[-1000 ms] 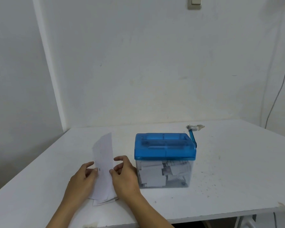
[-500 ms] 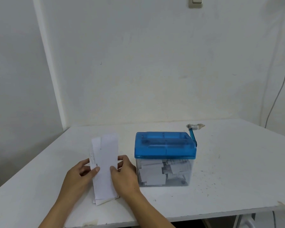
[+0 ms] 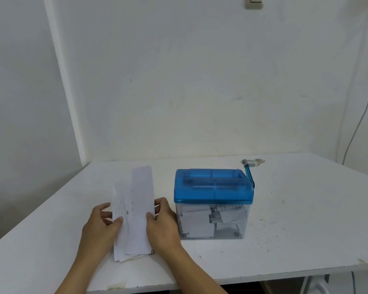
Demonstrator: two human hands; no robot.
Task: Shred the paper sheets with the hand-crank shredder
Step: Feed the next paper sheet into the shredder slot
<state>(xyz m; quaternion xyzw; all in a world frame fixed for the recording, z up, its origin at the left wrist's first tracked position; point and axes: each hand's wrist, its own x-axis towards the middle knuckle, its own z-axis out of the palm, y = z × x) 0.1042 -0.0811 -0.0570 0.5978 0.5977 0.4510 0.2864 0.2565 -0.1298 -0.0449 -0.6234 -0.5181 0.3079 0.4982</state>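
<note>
White paper sheets (image 3: 134, 228), cut into long narrow strips, are gathered in a loose stack near the front of a table, just to the left of the hand-crank shredder (image 3: 214, 200). The near end of the stack rests on the tabletop and the far end is lifted. A second ago the top strip (image 3: 142, 185) was turned nearly edge-on and looked thin. Now it faces up, broad and flat, and reaches past the printed sheet beneath it, so the two are fanned apart. The shredder has not moved.

The left hand (image 3: 100, 230) pinches the stack's left edge, thumb lying on the printed face and fingers curled behind the paper. The right hand (image 3: 163, 225) pinches the right edge the same way, thumb on top of the strip, fingers tucked behind it and close to the shredder's clear wall. Whether the knuckles touch that wall cannot be told.

The shredder has a translucent blue lid over a clear bin that holds a jumble of cut white pieces. Its blue crank (image 3: 249, 175) stands up at the right end, topped by a pale handle, with no hand on it.

The white table (image 3: 306, 219) is speckled with dark specks around the shredder. Behind it rises a plain white wall (image 3: 200, 81) with a switch plate (image 3: 254, 2) at the top and a thin cable (image 3: 361, 115) running down the right side.
</note>
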